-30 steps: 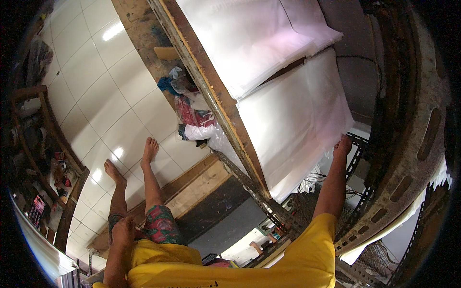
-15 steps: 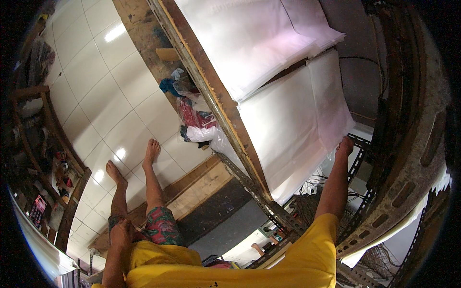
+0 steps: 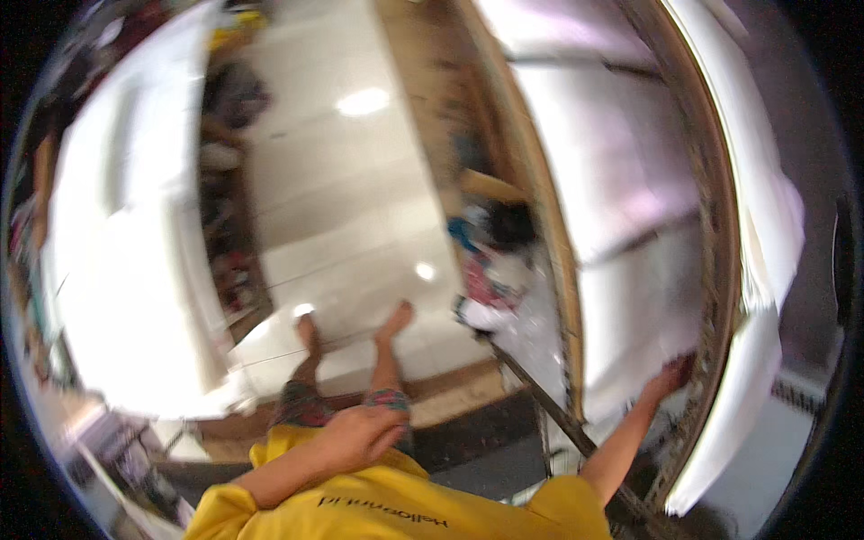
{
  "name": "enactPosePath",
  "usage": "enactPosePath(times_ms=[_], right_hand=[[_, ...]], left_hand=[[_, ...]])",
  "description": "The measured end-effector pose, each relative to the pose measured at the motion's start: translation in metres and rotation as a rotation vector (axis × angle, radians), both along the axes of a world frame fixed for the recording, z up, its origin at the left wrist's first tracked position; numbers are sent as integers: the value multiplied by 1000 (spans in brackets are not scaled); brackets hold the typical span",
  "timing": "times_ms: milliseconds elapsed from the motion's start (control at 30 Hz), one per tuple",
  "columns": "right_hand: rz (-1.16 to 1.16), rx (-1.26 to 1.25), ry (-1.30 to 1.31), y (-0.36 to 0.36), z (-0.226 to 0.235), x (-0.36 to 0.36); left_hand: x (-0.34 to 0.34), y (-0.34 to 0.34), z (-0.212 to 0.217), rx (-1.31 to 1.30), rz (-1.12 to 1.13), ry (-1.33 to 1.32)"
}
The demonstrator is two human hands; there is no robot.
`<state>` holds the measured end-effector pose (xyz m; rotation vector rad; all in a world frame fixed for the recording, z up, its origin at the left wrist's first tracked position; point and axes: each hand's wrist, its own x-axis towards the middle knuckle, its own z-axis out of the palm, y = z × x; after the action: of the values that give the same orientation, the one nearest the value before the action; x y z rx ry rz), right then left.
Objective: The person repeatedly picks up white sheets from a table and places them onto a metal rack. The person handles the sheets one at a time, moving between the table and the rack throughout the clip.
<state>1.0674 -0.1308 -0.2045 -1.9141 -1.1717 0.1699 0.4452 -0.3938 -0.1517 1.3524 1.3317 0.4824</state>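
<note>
Sitting by the near right corner of the white sheets on the right, the right hand is too blurry to tell its grip; left hand's over the yellow shirt, grip unclear too.

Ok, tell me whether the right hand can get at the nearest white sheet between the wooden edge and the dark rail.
Likely yes: the right hand is beside the white sheet, at its lower right in the picture, with nothing visible between them. Blur hides whether they touch.
</note>
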Motion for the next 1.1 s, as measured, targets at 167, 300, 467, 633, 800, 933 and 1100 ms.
enactPosePath(times_ms=[167,300,467,633,800,933,1100], right_hand=[[87,45,463,-78,14,-229],[323,-55,695,-135,-19,-391],[363,-659,1123,-164,-190,-458],[868,-1097,566,-192,-212,-507],[717,-1251,471,-241,-135,-573],[710,-1308,436,-246,-120,-578],[603,-1285,737,-234,-146,-562]], left_hand=[[-83,-33,90,181,198,-190],[-176,-87,154,308,543,-91],[-279,-161,180,537,937,170],[-362,-239,150,554,1287,435],[-416,-301,96,500,1620,667],[-428,-326,68,415,1715,766],[-426,-330,42,394,1646,821]])
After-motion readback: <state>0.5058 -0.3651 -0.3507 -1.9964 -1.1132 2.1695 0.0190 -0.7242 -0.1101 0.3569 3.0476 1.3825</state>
